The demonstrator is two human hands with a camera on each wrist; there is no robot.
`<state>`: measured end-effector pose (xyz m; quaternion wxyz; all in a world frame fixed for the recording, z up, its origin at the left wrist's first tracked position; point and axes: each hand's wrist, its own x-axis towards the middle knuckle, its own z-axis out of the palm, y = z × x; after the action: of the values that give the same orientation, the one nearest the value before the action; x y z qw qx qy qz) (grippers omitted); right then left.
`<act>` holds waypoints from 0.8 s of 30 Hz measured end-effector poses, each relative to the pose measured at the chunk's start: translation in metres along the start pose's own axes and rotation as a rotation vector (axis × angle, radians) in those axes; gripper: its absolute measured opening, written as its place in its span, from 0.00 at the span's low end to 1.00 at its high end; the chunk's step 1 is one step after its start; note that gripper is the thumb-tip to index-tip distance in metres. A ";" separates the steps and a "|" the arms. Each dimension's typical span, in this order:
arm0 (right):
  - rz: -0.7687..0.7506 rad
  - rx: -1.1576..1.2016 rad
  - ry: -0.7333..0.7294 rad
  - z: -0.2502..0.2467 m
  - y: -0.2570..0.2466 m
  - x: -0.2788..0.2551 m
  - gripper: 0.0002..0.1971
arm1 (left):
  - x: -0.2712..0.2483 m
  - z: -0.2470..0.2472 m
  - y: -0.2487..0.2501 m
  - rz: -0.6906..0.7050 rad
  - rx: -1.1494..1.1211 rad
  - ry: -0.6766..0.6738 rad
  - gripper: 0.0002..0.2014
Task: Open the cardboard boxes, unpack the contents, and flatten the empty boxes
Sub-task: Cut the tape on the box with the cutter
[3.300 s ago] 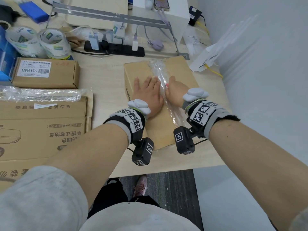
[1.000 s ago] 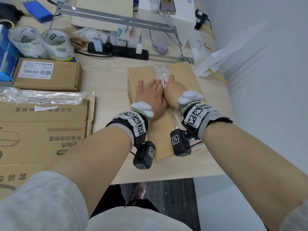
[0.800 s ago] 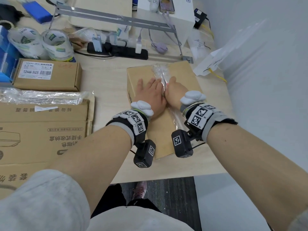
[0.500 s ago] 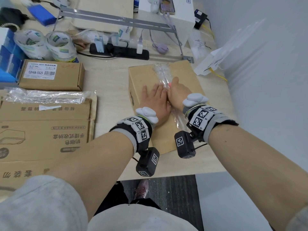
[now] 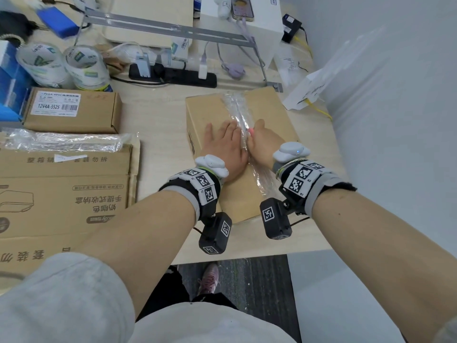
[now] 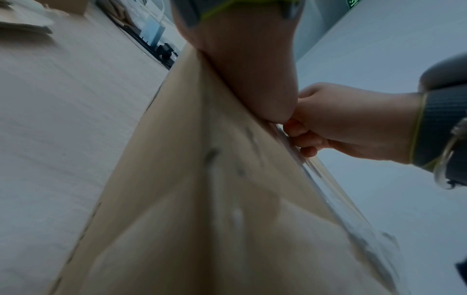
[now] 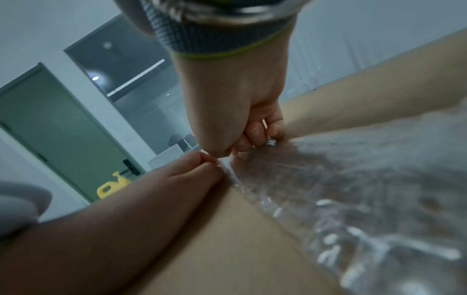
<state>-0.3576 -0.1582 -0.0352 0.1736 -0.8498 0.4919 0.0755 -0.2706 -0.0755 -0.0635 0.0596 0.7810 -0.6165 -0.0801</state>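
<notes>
A shut brown cardboard box [image 5: 212, 112] lies on the wooden table, with crinkled clear tape [image 5: 238, 107] running along its top seam. My left hand [image 5: 222, 144] lies flat on the lid just left of the seam, fingers straight. My right hand [image 5: 262, 142] is curled into a fist on the seam, touching the left hand. In the right wrist view its fingertips [image 7: 255, 137] dig into and pinch the tape [image 7: 353, 189]. The left wrist view shows the right hand [image 6: 341, 123] gripping the tape's raised edge beside my left palm [image 6: 252, 69]. A pink spot shows at its tip; I cannot tell what it is.
To the left lie a small labelled box [image 5: 71, 110], a clear plastic bag [image 5: 64, 142] and flattened printed cartons [image 5: 61, 194]. Tape rolls [image 5: 84, 68], a power strip [image 5: 173, 75] and a white paper bag [image 5: 306, 92] sit behind. The table's front edge [image 5: 247, 251] is close.
Both hands have stayed on the box lid. The right fist has slid slightly toward me along the taped seam, with the left hand following beside it.
</notes>
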 end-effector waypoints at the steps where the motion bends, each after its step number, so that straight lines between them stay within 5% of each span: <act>1: 0.000 0.003 0.001 0.000 0.000 0.000 0.13 | 0.000 0.000 -0.001 0.001 -0.003 -0.007 0.29; 24: 0.046 -0.012 -0.042 -0.004 -0.007 -0.013 0.15 | -0.022 0.001 0.013 0.003 -0.065 0.002 0.26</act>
<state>-0.3588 -0.1458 -0.0263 0.1770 -0.8375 0.5072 0.1003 -0.2880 -0.0570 -0.0605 0.0859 0.7778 -0.6147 -0.0991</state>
